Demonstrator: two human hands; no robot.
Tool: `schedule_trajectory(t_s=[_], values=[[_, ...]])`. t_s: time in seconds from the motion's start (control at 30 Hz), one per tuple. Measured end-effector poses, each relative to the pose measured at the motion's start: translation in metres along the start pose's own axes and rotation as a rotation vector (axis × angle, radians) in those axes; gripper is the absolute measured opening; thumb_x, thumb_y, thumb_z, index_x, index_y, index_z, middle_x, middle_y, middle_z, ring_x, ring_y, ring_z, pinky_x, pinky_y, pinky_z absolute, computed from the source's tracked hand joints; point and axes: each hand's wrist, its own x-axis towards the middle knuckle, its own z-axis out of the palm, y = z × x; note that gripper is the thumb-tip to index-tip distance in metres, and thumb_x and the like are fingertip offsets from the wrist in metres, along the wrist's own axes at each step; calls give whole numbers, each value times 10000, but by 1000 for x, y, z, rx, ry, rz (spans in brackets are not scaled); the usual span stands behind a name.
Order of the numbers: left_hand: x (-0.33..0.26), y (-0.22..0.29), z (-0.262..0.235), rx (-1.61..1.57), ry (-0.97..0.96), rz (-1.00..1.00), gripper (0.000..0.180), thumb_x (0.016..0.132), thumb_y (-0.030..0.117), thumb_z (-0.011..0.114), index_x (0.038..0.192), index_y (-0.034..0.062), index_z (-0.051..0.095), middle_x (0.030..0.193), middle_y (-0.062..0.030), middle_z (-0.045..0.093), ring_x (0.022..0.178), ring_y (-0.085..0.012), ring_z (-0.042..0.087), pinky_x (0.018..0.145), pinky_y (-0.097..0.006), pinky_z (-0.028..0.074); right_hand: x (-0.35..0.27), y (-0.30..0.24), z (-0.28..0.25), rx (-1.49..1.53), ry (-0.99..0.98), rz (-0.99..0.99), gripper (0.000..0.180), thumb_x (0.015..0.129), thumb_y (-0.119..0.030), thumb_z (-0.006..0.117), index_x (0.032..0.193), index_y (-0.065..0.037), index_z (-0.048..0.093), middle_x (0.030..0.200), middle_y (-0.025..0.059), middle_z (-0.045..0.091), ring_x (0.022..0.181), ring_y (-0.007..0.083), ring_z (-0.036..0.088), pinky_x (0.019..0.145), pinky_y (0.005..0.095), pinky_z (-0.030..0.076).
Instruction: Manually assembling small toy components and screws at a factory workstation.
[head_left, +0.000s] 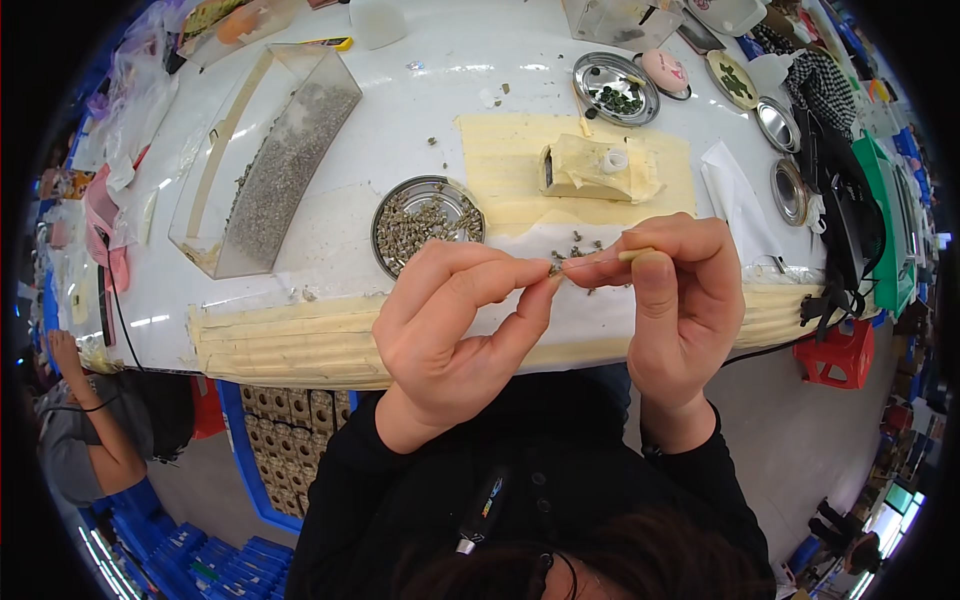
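My left hand [440,325] pinches a tiny metal part [555,268] between thumb and forefinger; most of it is hidden by the fingertips. Facing it, my right hand [685,305] grips a thin tool with a pale yellow shaft [635,254], its fine tip reaching toward that part. Whether the tip touches it I cannot tell. Several loose metal parts [577,240] lie on white paper just beyond my fingers. Left of them stands a round metal dish [376,238] with many similar small parts inside.
A clear bin [350,95] heaped with small parts stands at the left. Beyond my hands sits a tape-wrapped block [580,182] with a small clear cap on top. A metal dish [655,105] with dark green pieces lies far right. Yellow tape [290,335] covers the near table edge.
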Motion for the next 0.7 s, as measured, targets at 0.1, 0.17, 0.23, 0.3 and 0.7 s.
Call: schedule_trajectory(t_s=[0.1,0.17,0.23,0.3,0.7], values=[[0,1,1,9,22,-25,241,637,-73,799,843,13,710,771,-75,653,660,-192,610,564,-276,473,-1,0,0,-76,3,-39,101,971,0,531,1040,69,504,951,110,583,854,188,697,737,256,569],[0,1,1,7,22,-26,238,638,-71,798,843,13,709,769,-76,651,657,-193,607,562,-275,470,-2,0,0,-160,0,-84,98,960,11,547,1032,72,516,942,114,594,843,186,700,715,245,562],[0,1,1,9,23,-24,237,639,-71,798,842,14,709,767,-76,650,656,-195,607,562,-276,471,-2,1,-2,-263,-24,-130,103,949,17,566,1025,73,523,930,115,603,835,186,704,695,238,555],[0,0,1,9,24,-23,236,639,-71,798,841,14,709,766,-76,650,655,-196,607,562,-276,472,-2,1,-1,-283,-19,-146,110,942,17,580,1019,73,526,920,113,608,826,186,706,682,234,552],[1,1,2,-5,27,-27,225,644,-69,797,833,13,706,754,-72,649,638,-183,599,553,-273,470,0,0,0,-142,23,-62,122,936,-1,603,998,62,520,912,104,601,811,187,702,677,231,550]])
